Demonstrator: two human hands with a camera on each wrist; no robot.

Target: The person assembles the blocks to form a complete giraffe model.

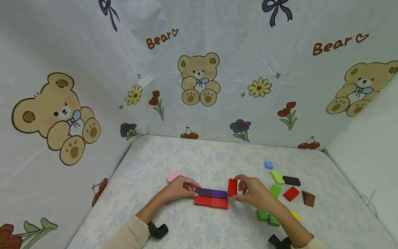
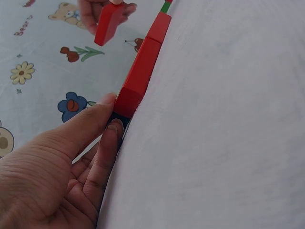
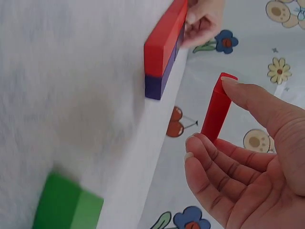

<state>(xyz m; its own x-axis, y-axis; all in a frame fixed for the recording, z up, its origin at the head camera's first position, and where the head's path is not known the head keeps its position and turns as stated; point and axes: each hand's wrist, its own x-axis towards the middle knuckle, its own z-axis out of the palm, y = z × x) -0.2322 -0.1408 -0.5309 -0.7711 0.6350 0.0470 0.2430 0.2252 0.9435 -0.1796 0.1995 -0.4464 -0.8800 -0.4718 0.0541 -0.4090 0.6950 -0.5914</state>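
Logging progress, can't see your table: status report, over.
Left hand pinching black block at its end. Right hand holding red block up beside purple block. Nothing seen between those two; green blocks off to the right.

In the head view, your left hand [image 1: 180, 188] hides part of the flat pink block [image 1: 172, 177], and your right forearm [image 1: 284, 215] covers part of the yellow block [image 1: 295, 215]. In your left wrist view, your left fingers [image 2: 107, 143] mostly hide the dark rectangular block [image 2: 122, 118]. In your right wrist view, the bottom edge cuts off the blurred green block [image 3: 66, 202], and the right edge crops your right hand [image 3: 257, 176].
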